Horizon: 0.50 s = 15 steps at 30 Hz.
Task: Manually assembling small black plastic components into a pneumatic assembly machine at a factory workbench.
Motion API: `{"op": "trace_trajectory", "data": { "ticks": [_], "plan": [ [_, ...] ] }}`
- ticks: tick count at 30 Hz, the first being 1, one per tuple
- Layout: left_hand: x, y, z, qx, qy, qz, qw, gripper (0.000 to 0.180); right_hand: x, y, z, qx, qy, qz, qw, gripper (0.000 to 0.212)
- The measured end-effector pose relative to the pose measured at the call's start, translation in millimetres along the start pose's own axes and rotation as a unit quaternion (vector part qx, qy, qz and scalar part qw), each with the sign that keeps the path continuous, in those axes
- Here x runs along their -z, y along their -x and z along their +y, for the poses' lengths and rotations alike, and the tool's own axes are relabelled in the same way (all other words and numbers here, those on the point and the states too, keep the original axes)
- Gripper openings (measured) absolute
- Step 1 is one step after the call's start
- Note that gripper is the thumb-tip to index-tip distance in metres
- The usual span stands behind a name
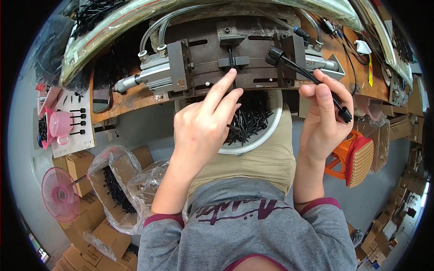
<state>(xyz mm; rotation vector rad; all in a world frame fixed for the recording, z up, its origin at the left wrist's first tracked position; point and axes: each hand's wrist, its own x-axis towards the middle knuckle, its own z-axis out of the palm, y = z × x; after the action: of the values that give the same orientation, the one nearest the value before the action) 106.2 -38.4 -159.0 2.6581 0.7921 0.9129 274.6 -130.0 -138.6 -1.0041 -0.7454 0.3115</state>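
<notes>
My left hand [203, 122] reaches up to the middle of a dark metal fixture [210, 72]. Its index finger is stretched out with the tip on a thin black rod [230, 56] set in a small clamp block [242, 62]. The other fingers curl around the line of that rod, and the thumb is hidden. My right hand [326, 106] pinches several black plastic rods [298, 68] between thumb and fingers. Toothed heads show at both ends of this bundle. Below the fixture, a white basket [276, 121] on my lap holds many similar black rods.
Air cylinders [156, 72] with clear hoses flank the fixture on the wooden bench [117, 110]. A phone [102, 98] and pink cup [61, 124] lie to the left. A pink fan [61, 194], bagged box [97, 189] and cartons stand lower left; an orange-red stool [359, 160] stands right.
</notes>
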Motion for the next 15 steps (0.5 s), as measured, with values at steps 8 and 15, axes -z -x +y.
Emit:
{"op": "trace_trajectory", "data": {
  "ticks": [8, 15],
  "plan": [
    [-3, -17, -1, -0.032, -0.064, -0.034, 0.997, 0.020, 8, 5, -3, -0.075, -0.065, -0.008, 0.995, 0.021],
    [-4, -17, -1, -0.019, -0.033, -0.023, 0.999, 0.018, 18, -5, 2, -0.201, -0.171, -0.025, 0.964, 0.019]
  ]
}}
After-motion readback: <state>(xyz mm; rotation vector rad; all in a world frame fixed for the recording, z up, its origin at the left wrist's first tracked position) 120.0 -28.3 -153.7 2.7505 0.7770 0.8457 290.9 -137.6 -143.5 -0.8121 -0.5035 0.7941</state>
